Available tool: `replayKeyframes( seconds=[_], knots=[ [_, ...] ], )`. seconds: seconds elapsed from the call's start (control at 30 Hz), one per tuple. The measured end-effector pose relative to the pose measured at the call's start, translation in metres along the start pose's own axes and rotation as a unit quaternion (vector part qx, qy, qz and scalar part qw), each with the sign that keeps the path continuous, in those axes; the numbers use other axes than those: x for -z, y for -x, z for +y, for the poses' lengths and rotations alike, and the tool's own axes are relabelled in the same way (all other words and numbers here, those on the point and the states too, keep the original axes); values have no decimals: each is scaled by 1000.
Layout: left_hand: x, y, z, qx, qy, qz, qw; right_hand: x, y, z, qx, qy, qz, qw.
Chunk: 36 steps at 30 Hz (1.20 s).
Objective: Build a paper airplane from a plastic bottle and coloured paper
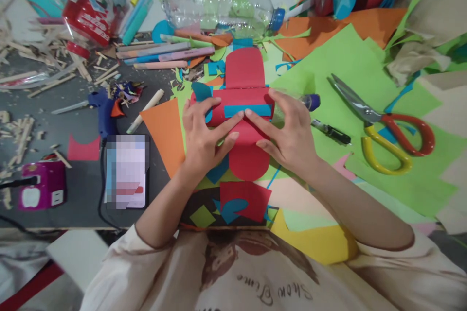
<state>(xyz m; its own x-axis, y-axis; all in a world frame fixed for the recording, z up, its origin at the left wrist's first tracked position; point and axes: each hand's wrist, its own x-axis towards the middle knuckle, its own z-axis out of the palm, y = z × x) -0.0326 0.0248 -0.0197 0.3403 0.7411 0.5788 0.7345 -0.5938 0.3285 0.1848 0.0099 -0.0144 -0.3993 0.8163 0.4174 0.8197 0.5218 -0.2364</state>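
Note:
A plastic bottle wrapped in red paper lies sideways in front of me, its dark purple cap pointing right. Rounded red paper flaps stick out above and below it, like wings. Along its top runs a blue paper strip. My left hand grips the left end, beside a teal paper fin. My right hand grips the right end. Both index fingertips meet on the strip's lower edge, pressing it. The thumbs rest near or on the lower flap; exact contact is unclear.
Scissors and a black pen lie right on green paper. Left are a blue glue gun, a phone and a purple box. Markers and a clear bottle lie behind. Paper scraps and wood bits surround them.

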Motion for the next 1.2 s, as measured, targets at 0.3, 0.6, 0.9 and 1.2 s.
replayKeyframes(
  seconds=[0.3,0.6,0.9,1.2],
  knots=[
    [-1,-1,-2,-5,4,13,1000,2,-1,2,7,-26,15,1000],
    [2,-1,-4,-11,29,22,999,12,2,14,-32,-89,-19,995],
    [-1,1,0,31,42,-9,999,4,-1,2,14,-5,-6,1000],
    [-2,1,-10,-12,24,15,1000,5,0,12,33,-71,45,996]
  ],
)
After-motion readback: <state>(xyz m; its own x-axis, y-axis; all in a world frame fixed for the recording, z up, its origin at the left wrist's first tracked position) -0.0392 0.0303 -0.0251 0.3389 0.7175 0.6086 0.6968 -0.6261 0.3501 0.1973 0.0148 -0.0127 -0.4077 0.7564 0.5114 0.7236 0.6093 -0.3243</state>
